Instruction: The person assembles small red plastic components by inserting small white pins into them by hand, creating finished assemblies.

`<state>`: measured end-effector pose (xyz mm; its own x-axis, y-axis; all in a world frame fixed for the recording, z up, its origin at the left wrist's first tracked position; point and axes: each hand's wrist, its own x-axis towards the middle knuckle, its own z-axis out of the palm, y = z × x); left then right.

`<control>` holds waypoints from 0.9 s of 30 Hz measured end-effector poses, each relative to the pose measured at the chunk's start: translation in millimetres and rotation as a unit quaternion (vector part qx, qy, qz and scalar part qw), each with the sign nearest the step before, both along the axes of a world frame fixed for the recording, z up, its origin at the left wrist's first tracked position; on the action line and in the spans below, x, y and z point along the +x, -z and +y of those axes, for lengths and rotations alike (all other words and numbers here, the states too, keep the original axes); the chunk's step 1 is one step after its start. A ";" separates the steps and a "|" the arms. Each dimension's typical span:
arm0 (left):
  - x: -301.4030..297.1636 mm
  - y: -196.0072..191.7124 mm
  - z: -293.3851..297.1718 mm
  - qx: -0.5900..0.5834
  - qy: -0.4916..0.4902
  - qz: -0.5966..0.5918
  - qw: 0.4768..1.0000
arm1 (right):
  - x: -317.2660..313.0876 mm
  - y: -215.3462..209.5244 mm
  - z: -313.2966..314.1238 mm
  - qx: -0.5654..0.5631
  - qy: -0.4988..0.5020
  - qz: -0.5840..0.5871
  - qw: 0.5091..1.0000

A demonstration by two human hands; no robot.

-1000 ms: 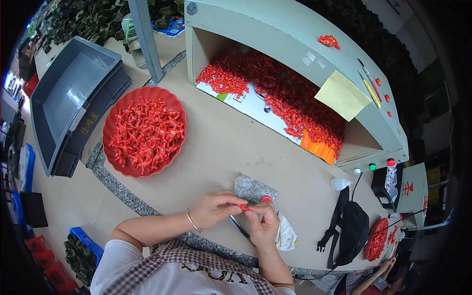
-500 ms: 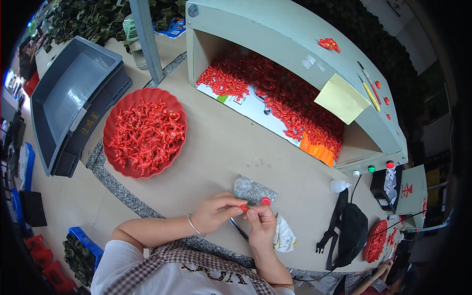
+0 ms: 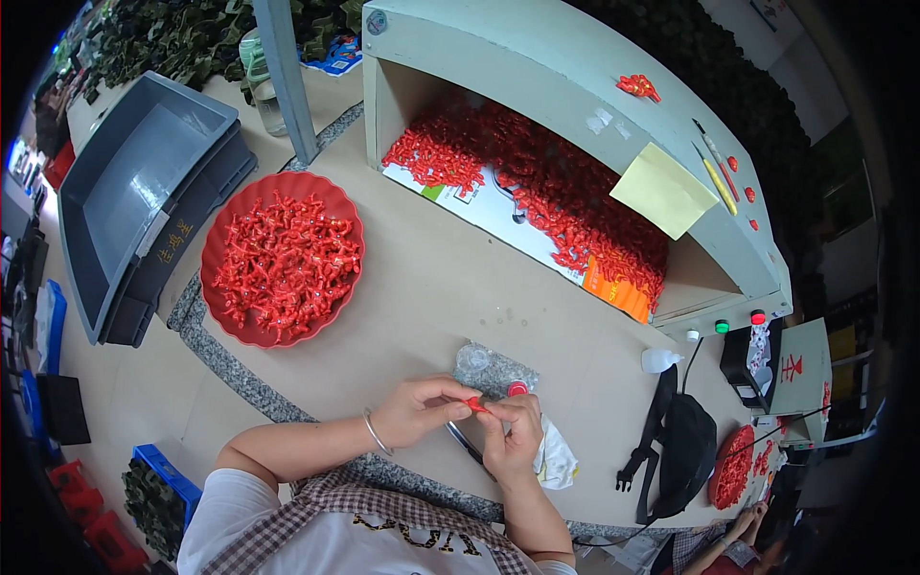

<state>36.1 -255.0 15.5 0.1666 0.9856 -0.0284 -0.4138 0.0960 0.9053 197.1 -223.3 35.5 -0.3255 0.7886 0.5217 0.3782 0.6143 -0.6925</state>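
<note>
A small red plastic figure is pinched between the fingertips of my left hand and my right hand. Both hands are closed on it, and the fingers cover much of its shape. Just beyond them lies a speckled stone slab with a clear round dish and a red bottle cap. A white cloth is beside my right hand. Off to the left, a scalloped red bowl holds many similar red figures.
A pale green open-fronted box with heaps of red pieces spans the back. Grey stacked bins stand left of the bowl. To the right are a small white bottle and a black waist bag. A co-worker's hands show lower right.
My right hand has shifted slightly up and left, its fingers now more curled around the red figure. My left hand has barely moved.
</note>
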 end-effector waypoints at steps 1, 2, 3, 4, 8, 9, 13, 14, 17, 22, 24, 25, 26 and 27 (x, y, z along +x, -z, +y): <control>-0.7 -1.4 0.2 0.001 -0.001 0.000 1.000 | -1.0 0.7 -1.4 -0.011 0.010 0.009 1.000; -1.6 -3.7 0.3 0.058 -0.026 0.083 0.995 | -1.9 2.1 -3.4 -0.010 0.009 0.009 1.000; -2.1 -5.6 0.3 0.115 -0.051 0.164 0.978 | -2.2 4.2 -6.4 -0.062 0.012 0.046 0.997; -1.3 -6.7 0.3 0.115 -0.052 0.164 0.978 | -2.2 6.7 -9.2 -0.114 0.015 0.082 0.990; 0.5 -11.7 0.5 0.184 -0.101 0.185 0.960 | -2.5 15.7 -17.2 -0.248 -0.009 0.190 0.950; 0.2 -13.0 0.8 0.206 -0.109 0.200 0.952 | -5.1 10.7 -18.3 -0.306 -0.032 0.251 0.918; 1.1 -15.3 0.7 0.219 -0.116 0.208 0.946 | -4.8 9.1 -19.1 -0.394 -0.076 0.338 0.852; 1.2 -14.6 1.0 0.232 -0.120 0.216 0.941 | -4.8 8.7 -19.0 -0.393 -0.076 0.339 0.851; 2.1 -14.5 0.9 0.241 -0.122 0.227 0.936 | -4.0 8.0 -19.7 -0.419 -0.070 0.353 0.834; 0.6 -10.0 1.5 0.195 -0.085 0.218 0.952 | 1.6 12.7 -12.5 -0.196 -0.004 0.135 0.971; 0.5 -2.0 1.3 0.016 -0.003 0.023 1.000 | 4.6 5.1 -4.3 -0.074 -0.002 0.050 0.996; -0.8 -1.1 2.1 0.016 -0.002 0.023 1.000 | 6.2 1.7 -0.9 0.050 -0.002 -0.038 0.998; -2.7 -0.8 3.6 -0.017 0.025 0.004 1.000 | 8.4 0.8 0.6 0.050 -0.002 -0.038 0.998; -4.1 -1.2 5.2 -0.049 0.053 -0.016 0.997 | 10.2 -0.5 2.4 0.115 0.000 -0.081 0.990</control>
